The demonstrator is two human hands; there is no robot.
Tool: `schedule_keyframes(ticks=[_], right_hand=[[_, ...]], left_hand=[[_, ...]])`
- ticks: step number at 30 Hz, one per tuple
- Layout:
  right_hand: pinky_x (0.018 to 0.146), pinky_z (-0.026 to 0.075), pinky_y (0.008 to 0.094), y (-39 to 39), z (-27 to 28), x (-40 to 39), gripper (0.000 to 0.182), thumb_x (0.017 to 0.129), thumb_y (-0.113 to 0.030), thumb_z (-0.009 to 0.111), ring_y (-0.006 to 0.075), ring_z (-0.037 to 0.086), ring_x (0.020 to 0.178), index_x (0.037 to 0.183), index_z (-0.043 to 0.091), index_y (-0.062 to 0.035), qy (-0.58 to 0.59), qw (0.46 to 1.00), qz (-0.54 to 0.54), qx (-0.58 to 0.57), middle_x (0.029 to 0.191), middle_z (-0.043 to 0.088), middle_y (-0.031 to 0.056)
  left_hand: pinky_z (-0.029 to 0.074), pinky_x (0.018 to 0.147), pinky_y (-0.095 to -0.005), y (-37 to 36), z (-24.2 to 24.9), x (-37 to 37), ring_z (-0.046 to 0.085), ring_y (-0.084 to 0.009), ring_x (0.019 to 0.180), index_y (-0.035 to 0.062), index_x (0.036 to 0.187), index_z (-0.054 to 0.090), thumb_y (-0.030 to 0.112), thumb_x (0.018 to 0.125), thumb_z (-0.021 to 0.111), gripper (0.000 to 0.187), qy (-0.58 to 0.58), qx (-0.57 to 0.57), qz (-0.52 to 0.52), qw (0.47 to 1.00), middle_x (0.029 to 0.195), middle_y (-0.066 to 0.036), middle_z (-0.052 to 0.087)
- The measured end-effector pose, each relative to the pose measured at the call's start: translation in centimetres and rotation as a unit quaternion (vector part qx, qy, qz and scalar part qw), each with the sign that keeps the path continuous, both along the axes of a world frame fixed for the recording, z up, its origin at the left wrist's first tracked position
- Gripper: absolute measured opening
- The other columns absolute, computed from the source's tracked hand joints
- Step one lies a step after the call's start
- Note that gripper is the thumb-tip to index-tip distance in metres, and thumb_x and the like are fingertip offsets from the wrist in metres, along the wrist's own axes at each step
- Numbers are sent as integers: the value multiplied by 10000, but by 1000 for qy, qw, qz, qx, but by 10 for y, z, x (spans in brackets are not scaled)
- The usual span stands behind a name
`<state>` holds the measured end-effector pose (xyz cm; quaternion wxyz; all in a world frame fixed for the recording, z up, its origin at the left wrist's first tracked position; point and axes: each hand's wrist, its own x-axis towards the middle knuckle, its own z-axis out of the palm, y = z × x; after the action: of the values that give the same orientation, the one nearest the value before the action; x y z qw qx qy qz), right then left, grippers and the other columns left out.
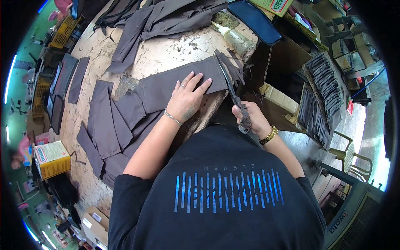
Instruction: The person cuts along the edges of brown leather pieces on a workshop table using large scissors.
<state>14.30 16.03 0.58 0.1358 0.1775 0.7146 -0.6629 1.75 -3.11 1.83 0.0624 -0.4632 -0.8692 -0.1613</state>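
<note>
My left hand point(189, 96) lies flat on a dark brown fabric piece point(160, 85), its fingers stretched out and pressing it to the worktable point(166, 52). In my right hand point(255, 119) is a pair of scissors point(231, 89) with wrapped handles. The long blades point up and away along the right end of the fabric, at its edge. Just beyond the blades are narrow cut strips point(234, 68) of the same cloth. Further brown pieces point(109, 133) overlap to the left of my left forearm. Part of the scissor handles is hidden by my fingers.
A squeeze bottle point(237, 41) lies near the table's far right edge beside a dark blue tray point(255, 21). More brown cloth point(166, 21) is heaped at the back. A yellow tin point(52, 159) stands left. Bundled dark pieces point(323, 91) and a chair point(352, 156) are to the right.
</note>
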Motion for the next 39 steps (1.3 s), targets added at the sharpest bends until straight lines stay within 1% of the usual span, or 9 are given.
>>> schedule_keyframes(ticks=[11, 19, 21, 23, 27, 31, 33, 36, 39], right_hand=[[406, 327, 208, -11, 10, 2, 470, 743, -487, 622, 37, 397, 450, 608, 474, -62, -3, 999, -41, 9, 508, 425, -36], [405, 336, 200, -15, 2, 8, 410, 772, -408, 625, 37, 409, 445, 603, 480, -65, 36, 997, -58, 38, 511, 445, -24], [398, 335, 199, -12, 2, 9, 387, 788, -387, 615, 38, 407, 437, 621, 480, -65, 74, 994, -44, 62, 511, 444, -22], [391, 332, 201, -12, 11, 10, 350, 818, -360, 582, 36, 407, 432, 671, 475, -62, 13, 990, -76, -121, 509, 436, -23], [404, 335, 190, -8, 5, 11, 366, 818, -388, 572, 38, 427, 451, 690, 467, -62, 46, 996, -35, -67, 521, 443, -30], [405, 328, 188, -7, 1, 9, 412, 799, -440, 575, 37, 418, 440, 675, 463, -64, 65, 996, -33, -47, 519, 443, -32], [411, 326, 189, -6, 5, 8, 433, 794, -462, 568, 36, 420, 454, 675, 468, -57, 59, 998, -16, -31, 521, 441, -33], [414, 327, 200, -4, 6, 7, 457, 790, -479, 562, 41, 419, 459, 660, 465, -52, 66, 998, 1, 22, 522, 444, -27], [429, 337, 229, -2, 8, 7, 486, 775, -492, 577, 59, 415, 469, 646, 471, -37, 49, 996, 14, 72, 523, 448, -18]], left_hand=[[381, 883, -533, -3, -4, -1, 387, -290, 1179, 187, 1198, 459, 106, 758, 522, 451, -15, 26, 0, 1000, 1228, -86, 433], [419, 858, -375, -6, -2, -7, 509, -250, 1053, 94, 1139, 519, 18, 774, 514, 373, -80, 193, -18, 978, 1086, -99, 541], [427, 784, -270, -10, -1, -11, 554, -177, 920, 21, 1098, 537, -5, 822, 490, 281, -227, 425, 45, 875, 989, -68, 588], [399, 766, -210, -22, 37, -7, 522, -99, 826, -8, 1055, 537, 33, 854, 484, 212, -347, 693, 98, 624, 971, -45, 573], [419, 786, -241, -94, 88, -15, 533, -133, 855, -4, 1021, 538, 32, 824, 504, 203, -152, 802, 264, 514, 995, -66, 563], [454, 770, -344, -204, 69, -2, 556, -208, 880, -43, 1088, 483, 53, 797, 517, 308, -141, 672, 331, 647, 1003, -122, 564], [430, 812, -365, -265, 47, 16, 544, -288, 893, -59, 1116, 459, 91, 772, 558, 388, -33, 202, 602, 772, 965, -167, 561], [397, 851, -385, -280, 39, 20, 510, -348, 913, -46, 1137, 448, 137, 745, 605, 460, 309, 7, 604, 735, 926, -186, 553], [383, 861, -397, -216, 80, -11, 498, -343, 943, -28, 1055, 505, 223, 725, 646, 438, 252, 123, 477, 833, 928, -173, 555]])
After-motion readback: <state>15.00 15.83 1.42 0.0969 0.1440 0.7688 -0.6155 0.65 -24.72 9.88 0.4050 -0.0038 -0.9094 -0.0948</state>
